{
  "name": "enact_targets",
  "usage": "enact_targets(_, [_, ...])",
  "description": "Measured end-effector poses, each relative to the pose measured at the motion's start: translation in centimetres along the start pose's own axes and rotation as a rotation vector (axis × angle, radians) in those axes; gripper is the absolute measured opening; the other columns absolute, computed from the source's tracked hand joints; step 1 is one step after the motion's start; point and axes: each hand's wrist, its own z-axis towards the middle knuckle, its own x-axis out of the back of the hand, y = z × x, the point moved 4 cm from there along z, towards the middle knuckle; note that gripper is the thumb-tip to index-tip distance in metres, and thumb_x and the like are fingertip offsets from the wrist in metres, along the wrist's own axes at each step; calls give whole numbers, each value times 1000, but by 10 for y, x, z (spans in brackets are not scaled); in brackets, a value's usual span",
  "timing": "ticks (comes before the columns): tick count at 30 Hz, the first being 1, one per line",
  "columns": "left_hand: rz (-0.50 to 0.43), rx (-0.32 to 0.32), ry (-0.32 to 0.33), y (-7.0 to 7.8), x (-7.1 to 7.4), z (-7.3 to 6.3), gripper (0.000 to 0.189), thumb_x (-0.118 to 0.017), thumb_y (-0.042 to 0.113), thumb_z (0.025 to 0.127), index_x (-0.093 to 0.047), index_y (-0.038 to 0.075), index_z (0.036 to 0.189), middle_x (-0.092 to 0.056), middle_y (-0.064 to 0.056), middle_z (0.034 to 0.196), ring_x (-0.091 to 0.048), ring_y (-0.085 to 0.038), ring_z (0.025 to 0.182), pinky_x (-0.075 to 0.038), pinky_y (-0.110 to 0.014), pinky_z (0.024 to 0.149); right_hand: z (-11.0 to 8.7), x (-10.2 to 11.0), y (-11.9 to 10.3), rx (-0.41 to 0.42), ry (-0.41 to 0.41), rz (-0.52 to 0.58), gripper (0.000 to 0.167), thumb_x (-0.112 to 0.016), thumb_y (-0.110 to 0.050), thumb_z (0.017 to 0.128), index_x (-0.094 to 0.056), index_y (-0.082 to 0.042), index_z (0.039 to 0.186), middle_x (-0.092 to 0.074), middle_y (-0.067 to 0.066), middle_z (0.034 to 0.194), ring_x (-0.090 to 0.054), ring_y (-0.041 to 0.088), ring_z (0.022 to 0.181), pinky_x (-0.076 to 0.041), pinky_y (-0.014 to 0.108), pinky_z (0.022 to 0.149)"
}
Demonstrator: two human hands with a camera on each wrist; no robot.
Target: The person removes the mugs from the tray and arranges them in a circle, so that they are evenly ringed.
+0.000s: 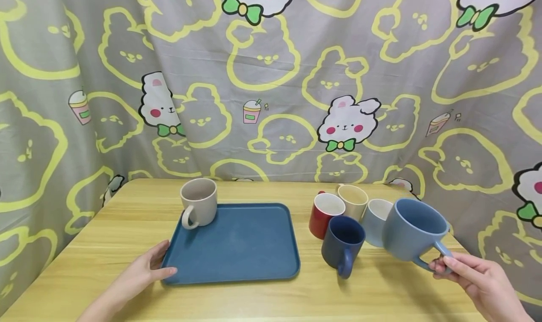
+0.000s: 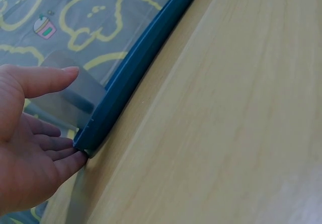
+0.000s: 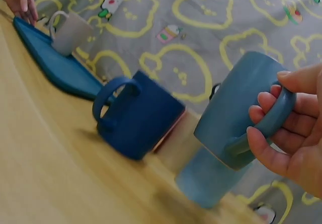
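Note:
My right hand (image 1: 484, 279) grips the handle of a blue mug (image 1: 408, 232), which is tilted and held up over the right side of the table. In the right wrist view the fingers curl through the mug's handle (image 3: 279, 121). My left hand (image 1: 144, 270) is at the left edge of a blue rectangular tray (image 1: 250, 246). Its fingertips touch the tray's side, and its thumb is spread apart, as the left wrist view shows. A greyish-beige mug (image 1: 205, 211) stands upright on the tray's back left corner, handle toward the front.
Right of the tray stand a navy mug (image 1: 338, 249), a red mug (image 1: 318, 221) with white inside, a cream mug (image 1: 355, 199) and a pale blue mug (image 1: 372, 225), close together. The held mug partly hides the pale blue one. A patterned curtain (image 1: 271, 91) hangs behind the wooden table (image 1: 254, 303).

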Motion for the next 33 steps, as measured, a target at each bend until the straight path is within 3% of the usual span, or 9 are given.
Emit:
enact_targets(5, [7,10,4,0,0,0,88,-65,28,87,-10,-17,140,-15,-39,142,-25,-51,128,-32,-55,100,-4,-1,14,62,-144,108,50,-17,18,94,-63,7,111,-68,15,102,-65,22,96,-52,31,81])
enact_targets(11, [7,5,7,-1,0,0,89,-65,28,87,-10,-17,140,-15,-39,142,-26,-51,128,-33,-54,100,-9,-1,31,12,-120,123,50,-20,16,95,-66,4,110,-69,14,100,-66,21,94,-53,32,80])
enact_targets(16, [8,-2,11,-2,1,0,88,-65,27,87,-10,-17,140,-16,-39,142,-26,-51,128,-33,-54,100,-11,-1,41,18,-166,173,49,-19,17,94,-65,6,110,-68,18,102,-65,23,97,-52,33,82])
enact_targets(33, [18,-6,3,0,0,0,88,-65,28,87,-11,-18,139,-16,-40,141,-27,-51,127,-34,-54,99,-10,4,55,-184,-153,156,45,-25,10,97,-68,1,107,-68,11,103,-64,19,99,-50,33,85])
